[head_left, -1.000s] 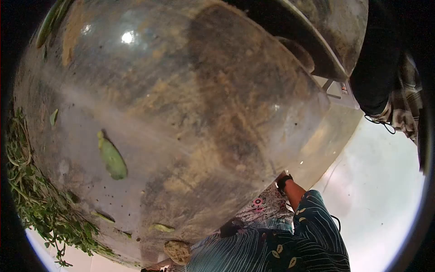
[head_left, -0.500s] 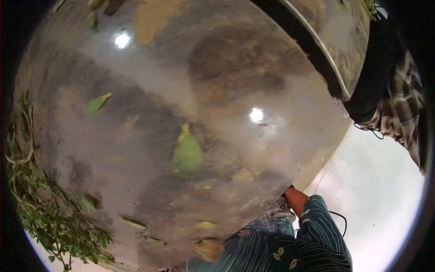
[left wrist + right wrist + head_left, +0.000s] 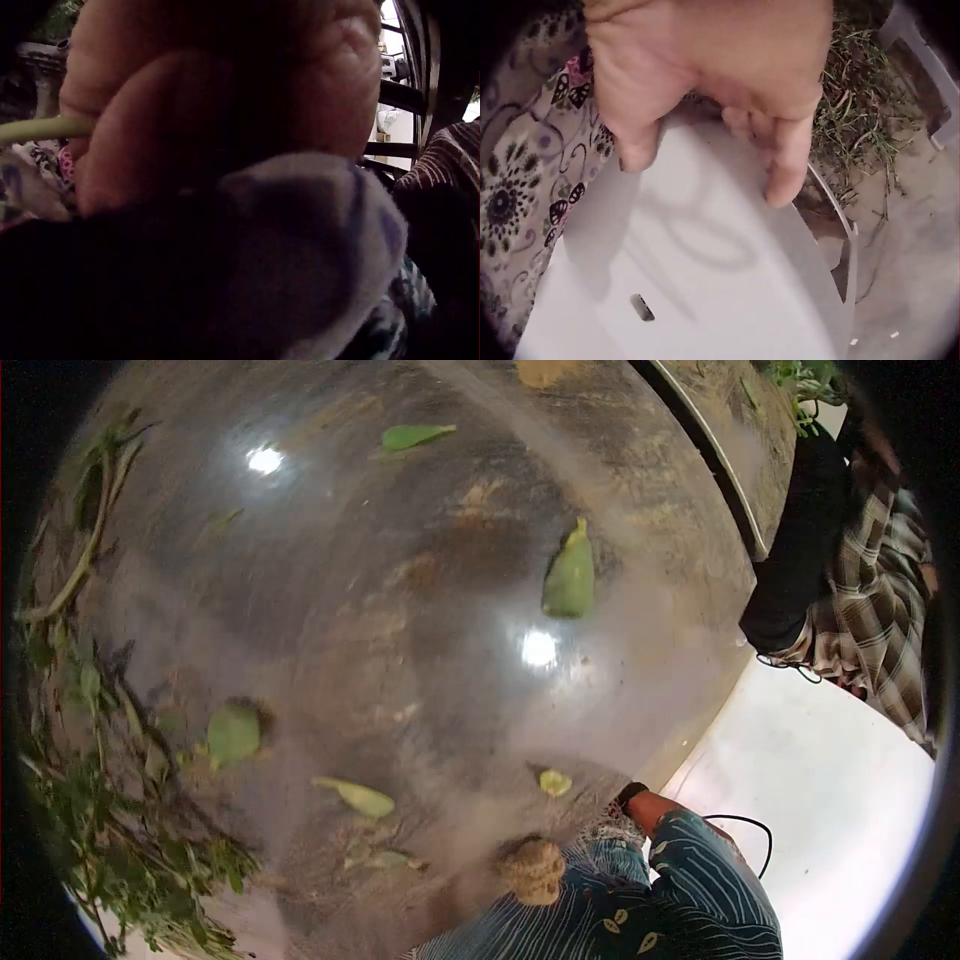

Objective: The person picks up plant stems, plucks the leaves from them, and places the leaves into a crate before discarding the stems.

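Note:
My left hand [image 3: 165, 112] fills much of the left wrist view, fingers curled. A smooth pale green stem [image 3: 45, 130] sticks out from it to the left; the held end is hidden. In the right wrist view my right hand [image 3: 712, 82] grips the edge of a smooth white plastic panel [image 3: 705, 300], thumb on one side and fingers on the other. A small slot shows in that panel. The head view hides both hands; only the right forearm [image 3: 655, 810] shows, below the table edge.
On the mottled shiny tabletop [image 3: 330, 630] lie loose leaves, one a broad green leaf [image 3: 570, 580]. Leafy stems [image 3: 110, 840] heap along the left. A brown lump [image 3: 533, 872] sits near the front edge. Cut greens [image 3: 862, 105] lie beyond the right hand. Another person's plaid clothing [image 3: 875, 620] is at right.
The head view has shifted, so the loose leaves and brown lump now appear farther right. More of the leafy heap shows at left. The right forearm stays below the table edge.

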`<action>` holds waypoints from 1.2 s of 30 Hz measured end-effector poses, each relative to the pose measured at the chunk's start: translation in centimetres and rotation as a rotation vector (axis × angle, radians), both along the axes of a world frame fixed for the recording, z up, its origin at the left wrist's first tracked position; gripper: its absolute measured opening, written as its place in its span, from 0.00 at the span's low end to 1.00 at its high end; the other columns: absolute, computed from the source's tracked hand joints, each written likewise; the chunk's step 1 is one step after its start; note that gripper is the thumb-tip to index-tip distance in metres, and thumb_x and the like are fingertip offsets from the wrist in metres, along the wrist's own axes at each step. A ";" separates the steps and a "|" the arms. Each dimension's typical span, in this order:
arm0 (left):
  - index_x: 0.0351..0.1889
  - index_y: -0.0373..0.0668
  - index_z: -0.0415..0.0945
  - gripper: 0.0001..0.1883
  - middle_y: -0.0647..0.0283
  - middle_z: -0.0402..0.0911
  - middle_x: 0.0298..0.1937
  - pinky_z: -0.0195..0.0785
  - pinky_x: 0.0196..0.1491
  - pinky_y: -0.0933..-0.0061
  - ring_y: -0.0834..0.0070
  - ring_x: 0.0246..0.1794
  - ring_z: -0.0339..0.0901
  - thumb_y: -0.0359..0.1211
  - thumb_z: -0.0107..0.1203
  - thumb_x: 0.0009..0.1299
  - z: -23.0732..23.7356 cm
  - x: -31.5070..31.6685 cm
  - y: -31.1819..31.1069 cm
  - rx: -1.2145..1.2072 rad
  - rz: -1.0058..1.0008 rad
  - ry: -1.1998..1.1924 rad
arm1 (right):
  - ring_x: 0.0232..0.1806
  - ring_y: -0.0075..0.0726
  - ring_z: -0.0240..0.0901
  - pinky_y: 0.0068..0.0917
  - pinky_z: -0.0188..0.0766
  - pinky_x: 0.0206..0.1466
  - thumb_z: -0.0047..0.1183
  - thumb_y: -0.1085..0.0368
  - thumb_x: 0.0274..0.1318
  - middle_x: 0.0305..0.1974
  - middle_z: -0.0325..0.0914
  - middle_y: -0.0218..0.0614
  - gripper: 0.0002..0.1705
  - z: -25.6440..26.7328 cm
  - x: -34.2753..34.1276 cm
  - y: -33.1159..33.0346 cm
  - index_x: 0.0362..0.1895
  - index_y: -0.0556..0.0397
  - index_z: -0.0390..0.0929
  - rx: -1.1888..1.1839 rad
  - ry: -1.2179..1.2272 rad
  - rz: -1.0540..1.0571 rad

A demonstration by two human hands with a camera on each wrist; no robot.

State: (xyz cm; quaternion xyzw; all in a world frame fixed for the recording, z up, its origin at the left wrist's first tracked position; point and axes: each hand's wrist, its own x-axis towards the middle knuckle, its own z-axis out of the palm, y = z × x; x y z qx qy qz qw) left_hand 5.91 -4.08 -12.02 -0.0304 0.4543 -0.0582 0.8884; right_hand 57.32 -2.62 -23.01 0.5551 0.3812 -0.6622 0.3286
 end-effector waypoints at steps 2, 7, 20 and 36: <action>0.58 0.36 0.60 0.38 0.58 0.61 0.62 0.47 0.64 0.64 0.66 0.60 0.60 0.58 0.48 0.62 -0.3 0.4 -0.7 0.027 0.009 -0.003 | 0.49 0.51 0.68 0.40 0.65 0.47 0.40 0.61 0.56 0.55 0.66 0.48 0.24 0.2 0.4 0.3 0.59 0.47 0.62 -0.004 0.017 0.041; 0.58 0.36 0.60 0.38 0.58 0.60 0.62 0.47 0.64 0.64 0.66 0.61 0.59 0.58 0.48 0.62 -1.6 1.8 -2.2 0.098 0.032 -0.025 | 0.49 0.51 0.67 0.40 0.65 0.47 0.40 0.62 0.55 0.55 0.66 0.48 0.25 0.5 1.2 1.1 0.59 0.46 0.61 -0.010 0.066 0.122; 0.58 0.36 0.60 0.38 0.57 0.59 0.63 0.45 0.65 0.64 0.67 0.62 0.58 0.58 0.47 0.62 -2.8 3.0 -5.9 0.291 -0.072 -0.025 | 0.50 0.51 0.66 0.41 0.64 0.48 0.40 0.65 0.54 0.55 0.66 0.47 0.26 -1.9 3.3 3.7 0.60 0.46 0.60 -0.003 0.194 0.313; 0.44 0.36 0.68 0.21 0.66 0.71 0.31 0.64 0.38 0.74 0.78 0.33 0.67 0.46 0.48 0.67 -1.6 5.5 -4.0 0.469 -0.436 0.108 | 0.44 0.35 0.71 0.30 0.67 0.48 0.48 0.62 0.48 0.42 0.75 0.41 0.24 -0.9 -0.4 14.2 0.50 0.61 0.69 0.561 0.056 -0.262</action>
